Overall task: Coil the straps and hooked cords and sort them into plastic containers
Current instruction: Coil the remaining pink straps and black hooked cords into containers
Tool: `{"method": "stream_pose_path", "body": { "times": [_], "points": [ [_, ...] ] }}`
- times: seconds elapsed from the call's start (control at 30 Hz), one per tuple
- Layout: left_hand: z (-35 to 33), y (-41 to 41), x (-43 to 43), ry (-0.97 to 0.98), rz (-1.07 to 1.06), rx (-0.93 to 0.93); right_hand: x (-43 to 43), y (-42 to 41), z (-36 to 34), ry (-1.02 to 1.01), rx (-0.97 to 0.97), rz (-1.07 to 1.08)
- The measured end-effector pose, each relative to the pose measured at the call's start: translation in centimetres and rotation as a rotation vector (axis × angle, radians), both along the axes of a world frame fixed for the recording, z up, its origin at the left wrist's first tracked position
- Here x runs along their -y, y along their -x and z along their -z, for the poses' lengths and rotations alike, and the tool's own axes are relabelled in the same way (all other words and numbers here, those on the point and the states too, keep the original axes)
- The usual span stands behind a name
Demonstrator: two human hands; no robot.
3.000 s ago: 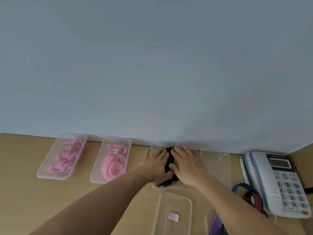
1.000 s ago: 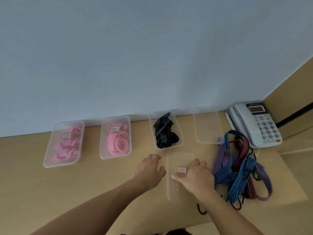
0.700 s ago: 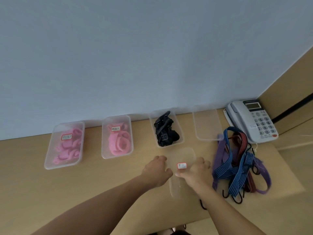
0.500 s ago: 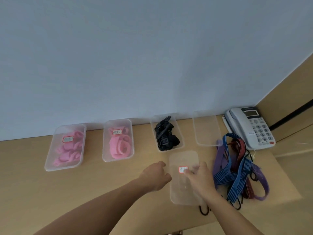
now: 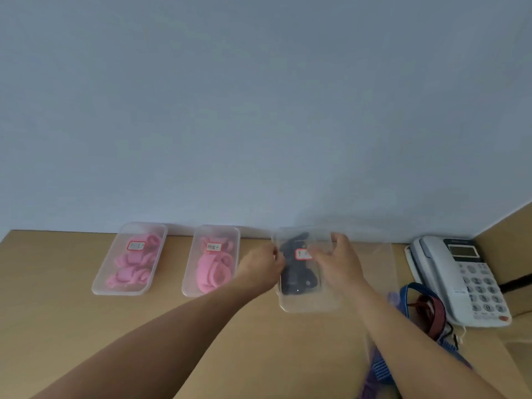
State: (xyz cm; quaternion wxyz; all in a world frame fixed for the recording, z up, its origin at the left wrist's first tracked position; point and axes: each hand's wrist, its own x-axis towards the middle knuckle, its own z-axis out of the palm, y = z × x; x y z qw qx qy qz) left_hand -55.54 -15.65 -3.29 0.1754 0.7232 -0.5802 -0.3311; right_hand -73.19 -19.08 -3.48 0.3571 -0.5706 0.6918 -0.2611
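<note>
A clear lid point(image 5: 322, 300) with a red-bordered label point(image 5: 302, 254) sits over the clear container holding the coiled black strap point(image 5: 296, 272). My left hand point(image 5: 263, 263) grips the lid's left edge. My right hand point(image 5: 339, 260) holds its right side and far corner. Loose blue, dark red and purple hooked cords point(image 5: 423, 309) lie in a heap on the desk to the right, partly hidden by my right forearm.
Two lidded clear containers with pink coils point(image 5: 131, 259) point(image 5: 213, 262) stand at the left along the wall. Another clear container point(image 5: 377, 266) lies right of the black one. A white desk phone point(image 5: 460, 280) sits far right on the wooden desk point(image 5: 57, 312).
Both hands lifted the labelled lid from the near desk and carried it away to the wall, over the container with the black strap. The view shifted forward.
</note>
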Motion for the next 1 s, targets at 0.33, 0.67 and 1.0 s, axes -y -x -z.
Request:
{"method": "stream_pose_path", "body": {
  "times": [0.33,0.67,1.0],
  "points": [
    [2.8,1.4,3.1,-0.076,-0.163,0.132,3.8,-0.9,4.7,0.104,-0.501,-0.165],
    [5.0,2.4,1.6,-0.054,-0.201,0.082,3.4,0.1,6.4,0.121,-0.413,-0.195],
    [5.6,4.2,2.0,0.108,0.269,0.609,3.1,-0.2,6.7,0.037,-0.311,-0.189]
  ]
}}
